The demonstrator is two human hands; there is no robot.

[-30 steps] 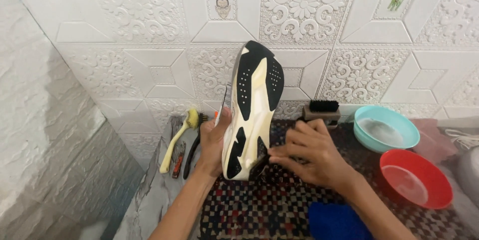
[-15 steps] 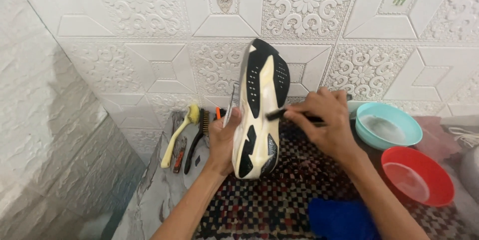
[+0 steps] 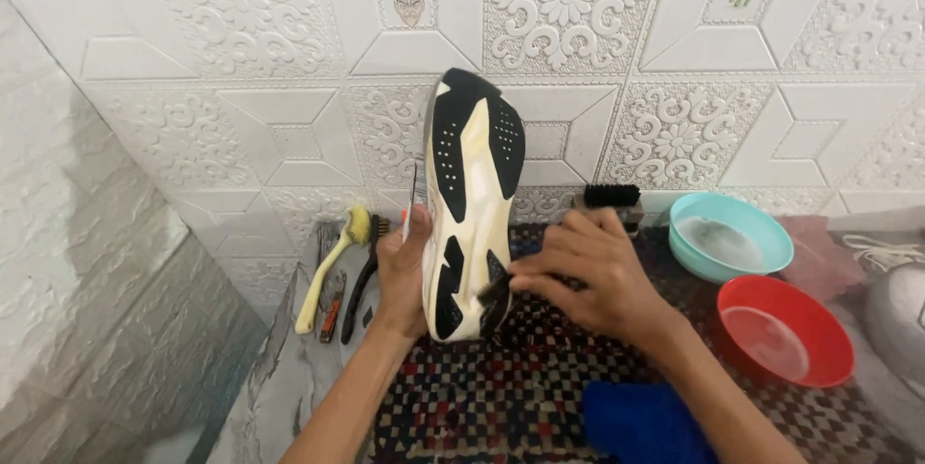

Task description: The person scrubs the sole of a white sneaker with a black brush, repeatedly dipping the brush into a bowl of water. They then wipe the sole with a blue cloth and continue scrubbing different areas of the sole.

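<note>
the left hand clamped the upright cream-and-black rubber-soled shoe while the right hand pinched a small dark brush against its heel; short, firm strokes suited best.

- Your left hand is gripping the shoe by its side, holding it upright on its heel end over the mat, sole facing you.
- The sole is showing cream with black patches, toe pointing up against the wall.
- Your right hand is pinching a small dark brush, its bristles touching the lower right part of the sole.
</note>
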